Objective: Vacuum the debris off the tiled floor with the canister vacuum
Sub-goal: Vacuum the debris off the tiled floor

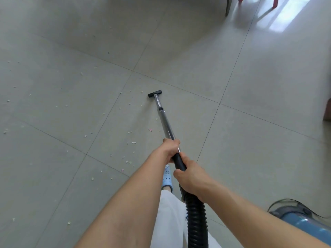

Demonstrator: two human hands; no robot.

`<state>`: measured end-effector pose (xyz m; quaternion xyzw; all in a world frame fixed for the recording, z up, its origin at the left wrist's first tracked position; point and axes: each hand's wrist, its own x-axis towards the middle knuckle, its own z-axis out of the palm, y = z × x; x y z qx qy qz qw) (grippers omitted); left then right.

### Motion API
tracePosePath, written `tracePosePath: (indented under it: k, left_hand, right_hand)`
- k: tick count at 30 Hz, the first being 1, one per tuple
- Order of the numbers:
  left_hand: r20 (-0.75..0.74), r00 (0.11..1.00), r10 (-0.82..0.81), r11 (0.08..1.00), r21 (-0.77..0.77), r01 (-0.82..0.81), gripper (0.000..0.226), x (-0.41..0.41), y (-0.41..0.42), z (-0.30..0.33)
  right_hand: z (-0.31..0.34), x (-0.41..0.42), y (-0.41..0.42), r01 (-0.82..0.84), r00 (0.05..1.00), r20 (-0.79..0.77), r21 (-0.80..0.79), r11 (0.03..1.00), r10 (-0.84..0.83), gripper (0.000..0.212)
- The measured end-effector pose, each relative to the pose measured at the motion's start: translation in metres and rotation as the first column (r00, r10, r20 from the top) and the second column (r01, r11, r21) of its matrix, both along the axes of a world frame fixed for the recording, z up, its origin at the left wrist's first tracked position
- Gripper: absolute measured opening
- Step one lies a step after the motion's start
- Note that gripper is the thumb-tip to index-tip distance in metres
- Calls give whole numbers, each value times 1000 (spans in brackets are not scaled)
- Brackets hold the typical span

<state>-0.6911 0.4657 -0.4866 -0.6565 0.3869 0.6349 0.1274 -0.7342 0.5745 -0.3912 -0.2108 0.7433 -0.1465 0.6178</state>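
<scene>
Grey tiled floor [250, 86] with thin dark grout lines is filling the view, glare from a window sitting top right. Debris [130, 161], small pale and pinkish flakes, is lying scattered over the left and middle tiles, some just left of the wand, more spreading far left.

I am holding the vacuum wand [166, 124] with both hands, arms stretched forward. My left hand [170, 149] is gripping the chrome tube just above the black handle, fingers curled round it. My right hand [192, 178] is wrapping the black handle [179, 161] lower down, fingers clamped on it, thumb on top. Both hands are nearly touching along the wand.

Wand is angling away from me to the small black T-shaped floor nozzle [155, 93], which is resting on the tile near the centre, a few flakes just left of it. Ribbed black hose [196, 222] is running down from under my right hand to the bottom edge.

Blue canister vacuum [302, 222] is sitting on the floor at bottom right, partly hidden behind my right forearm, a thin dark cord [279, 201] looping by it. My light blue clog [167, 178] and white trouser leg [170, 221] are showing between my arms. Grey furniture leg [227, 7] and red chair legs [275, 2] are at the top edge.
</scene>
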Motion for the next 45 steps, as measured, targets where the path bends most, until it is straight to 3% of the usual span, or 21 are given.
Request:
tracePosePath:
  k: [7,16,30,37,45]
  left_hand:
    - [-24,1000,-6,1000,-11,6,30,1,-54,-13]
    - [1,996,-91,995,-35,91,41,14,-182,-33]
    - [60,975,-214,958,-182,222,46,10,-363,-52]
    - [30,979,-204,959,-193,206,26,20,-399,-38]
    - [12,990,-141,980,-139,141,40,45,-357,-29]
  right_hand:
    - [-19,8,-52,34,999,6,31,999,-35,57]
    - [-41,33,-175,127,992,13,10,992,-127,70]
    - [-53,38,-350,410,894,208,-28,912,-396,50]
    - [-50,43,-393,325,933,176,-31,945,-315,42]
    - [-51,68,-354,259,959,125,-28,965,-254,40]
